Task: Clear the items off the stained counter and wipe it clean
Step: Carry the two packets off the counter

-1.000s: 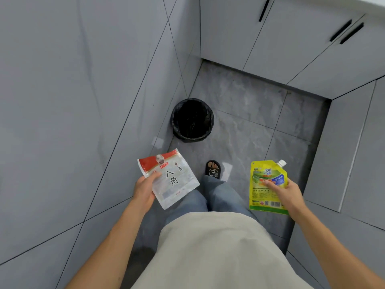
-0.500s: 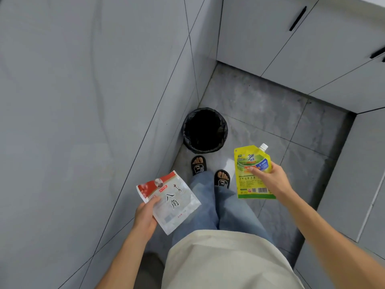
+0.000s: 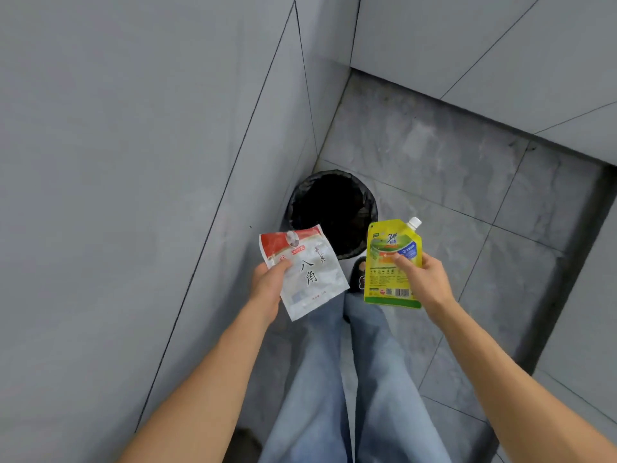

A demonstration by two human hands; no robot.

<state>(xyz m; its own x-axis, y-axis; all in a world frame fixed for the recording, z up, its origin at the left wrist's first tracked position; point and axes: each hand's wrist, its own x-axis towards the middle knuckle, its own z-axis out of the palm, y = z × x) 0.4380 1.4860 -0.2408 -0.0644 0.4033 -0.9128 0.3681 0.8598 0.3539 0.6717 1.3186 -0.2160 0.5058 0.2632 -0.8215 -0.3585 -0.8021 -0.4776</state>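
Observation:
My left hand (image 3: 267, 284) pinches a white and red spice packet (image 3: 309, 272) by its left edge. A yellow spouted pouch (image 3: 389, 265) with a white cap is gripped in my right hand (image 3: 422, 279). Both packs are held out in front of me, just short of a round bin lined with a black bag (image 3: 332, 212), which stands on the floor in the corner by the wall. The packet's top corner overlaps the bin's near rim in view.
A grey tiled wall (image 3: 133, 195) runs close along my left. Grey cabinet fronts (image 3: 484, 45) close off the far side and the right. My legs in blue jeans (image 3: 350, 379) and a black sandal (image 3: 359, 272) stand on the grey stone floor (image 3: 450, 162).
I have stepped closer to the bin. Both hands have moved forward and toward each other, carrying the packet and the pouch up to the bin's near rim.

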